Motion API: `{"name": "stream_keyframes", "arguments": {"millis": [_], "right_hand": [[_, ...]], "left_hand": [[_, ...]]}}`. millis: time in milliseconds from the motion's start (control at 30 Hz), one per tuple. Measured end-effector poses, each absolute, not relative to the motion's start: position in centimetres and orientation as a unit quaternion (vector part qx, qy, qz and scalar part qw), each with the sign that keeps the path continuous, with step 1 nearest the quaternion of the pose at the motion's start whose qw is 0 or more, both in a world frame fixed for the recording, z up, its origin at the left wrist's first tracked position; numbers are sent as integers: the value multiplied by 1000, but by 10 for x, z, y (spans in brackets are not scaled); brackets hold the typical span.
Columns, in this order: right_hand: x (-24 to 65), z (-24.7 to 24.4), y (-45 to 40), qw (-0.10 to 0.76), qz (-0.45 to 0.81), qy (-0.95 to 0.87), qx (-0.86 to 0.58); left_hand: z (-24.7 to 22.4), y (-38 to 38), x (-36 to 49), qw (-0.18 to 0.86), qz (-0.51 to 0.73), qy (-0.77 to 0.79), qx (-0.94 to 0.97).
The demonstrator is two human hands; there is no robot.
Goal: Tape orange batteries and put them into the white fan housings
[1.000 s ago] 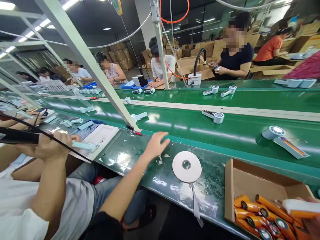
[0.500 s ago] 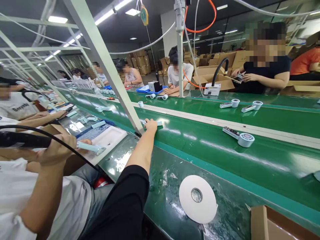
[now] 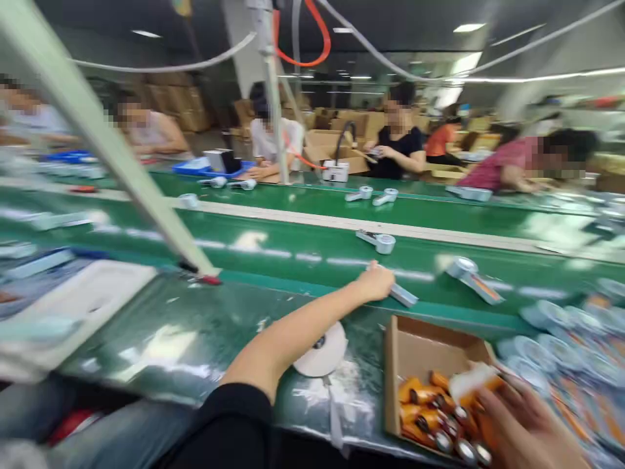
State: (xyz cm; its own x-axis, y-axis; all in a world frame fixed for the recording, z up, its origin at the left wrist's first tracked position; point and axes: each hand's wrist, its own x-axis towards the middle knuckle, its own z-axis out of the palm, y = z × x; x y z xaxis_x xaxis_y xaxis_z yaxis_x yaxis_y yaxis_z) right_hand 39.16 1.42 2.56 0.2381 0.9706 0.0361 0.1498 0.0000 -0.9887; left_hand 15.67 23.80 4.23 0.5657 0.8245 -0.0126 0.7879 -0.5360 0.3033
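Observation:
Stretched out over the green belt, my left hand is closed around a pale blue handheld device, its straight handle sticking out to the right. At the lower right, my right hand is blurred over an open cardboard box. Between its fingers is an orange cylindrical battery with a whitish strip on it. Several more orange batteries lie in the box. A white tape roll lies on the bench, partly hidden under my left forearm.
More pale blue devices with round heads lie along the belt. A heap of them is to the right of the box. A slanted metal post stands at left, near a white foam tray. Co-workers sit across the belt.
The view has swung right. My left hand has come rightward along the belt with the pale blue device in it. My right hand and the battery box have come into view.

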Motion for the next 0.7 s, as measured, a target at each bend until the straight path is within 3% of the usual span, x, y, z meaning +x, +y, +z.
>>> {"name": "stream_keyframes", "arguments": {"millis": [200, 367, 700], "right_hand": [[386, 56, 116, 499, 290, -614, -539], [369, 50, 213, 297, 143, -782, -529], [377, 32, 225, 137, 93, -860, -483]], "left_hand": [[39, 278, 147, 180, 101, 443, 872], [39, 272, 153, 174, 133, 513, 830], [33, 273, 175, 167, 137, 581, 785]]}}
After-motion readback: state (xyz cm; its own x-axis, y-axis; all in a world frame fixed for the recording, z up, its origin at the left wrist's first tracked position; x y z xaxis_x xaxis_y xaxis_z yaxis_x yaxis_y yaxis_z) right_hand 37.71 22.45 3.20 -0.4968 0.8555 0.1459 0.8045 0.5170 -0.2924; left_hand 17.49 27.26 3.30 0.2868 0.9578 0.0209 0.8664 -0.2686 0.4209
